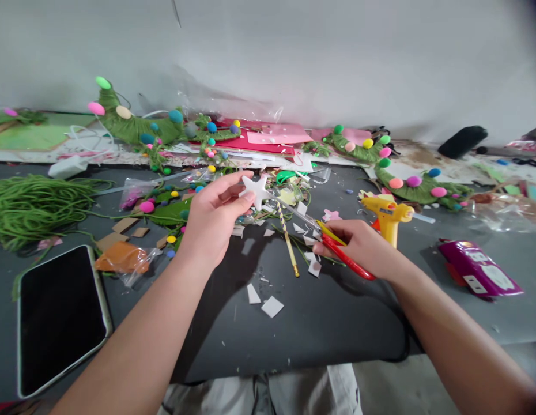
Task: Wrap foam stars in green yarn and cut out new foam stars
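Observation:
Between the thumb and fingers of my left hand [216, 216] is a small white star [256, 192], held up over the middle of the table. My right hand [358, 248] grips scissors [343, 253] with red and yellow handles; their blades point left toward the star. Whether the blades touch it I cannot tell. Below the blades lies a pencil [289, 242] with a spiral pattern, among white offcuts. Two white pieces, one of them a squarish scrap [272, 306], lie nearer to me.
Right of my right hand stands a yellow glue gun [387, 216], with a purple packet [479, 268] beyond. A tablet [63, 320], an orange bag [123, 257] and green yarn [34, 210] lie left. Green crescents with coloured pompoms, one large crescent [134, 127] among them, line the back.

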Demonstrator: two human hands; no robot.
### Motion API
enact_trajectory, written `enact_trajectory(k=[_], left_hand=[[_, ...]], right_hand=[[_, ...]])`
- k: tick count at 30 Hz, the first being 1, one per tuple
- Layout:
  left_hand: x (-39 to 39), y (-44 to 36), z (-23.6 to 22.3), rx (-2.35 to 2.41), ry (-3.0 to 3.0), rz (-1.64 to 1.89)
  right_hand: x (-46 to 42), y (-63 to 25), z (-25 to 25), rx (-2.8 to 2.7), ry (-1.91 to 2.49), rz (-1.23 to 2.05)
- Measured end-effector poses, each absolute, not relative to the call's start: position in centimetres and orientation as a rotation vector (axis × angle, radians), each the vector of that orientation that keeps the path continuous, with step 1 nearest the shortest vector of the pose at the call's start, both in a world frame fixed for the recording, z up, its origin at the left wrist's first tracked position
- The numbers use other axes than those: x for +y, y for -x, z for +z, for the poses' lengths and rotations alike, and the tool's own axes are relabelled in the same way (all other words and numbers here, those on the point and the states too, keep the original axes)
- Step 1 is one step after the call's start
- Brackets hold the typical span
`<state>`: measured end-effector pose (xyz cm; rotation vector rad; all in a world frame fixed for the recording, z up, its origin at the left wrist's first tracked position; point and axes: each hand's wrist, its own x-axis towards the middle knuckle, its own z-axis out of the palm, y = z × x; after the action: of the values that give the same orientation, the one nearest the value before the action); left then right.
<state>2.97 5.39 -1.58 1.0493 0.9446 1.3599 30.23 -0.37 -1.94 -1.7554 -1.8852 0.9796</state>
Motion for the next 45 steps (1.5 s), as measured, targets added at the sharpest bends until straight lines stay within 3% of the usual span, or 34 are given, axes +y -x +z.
enact_trajectory(k=[45], left_hand=[[5.32,-3.03,-1.72,0.905,-1.122,1.302]], right_hand=[[-0.44,-30.47,-1.76,-1.981,1.729,0.94]])
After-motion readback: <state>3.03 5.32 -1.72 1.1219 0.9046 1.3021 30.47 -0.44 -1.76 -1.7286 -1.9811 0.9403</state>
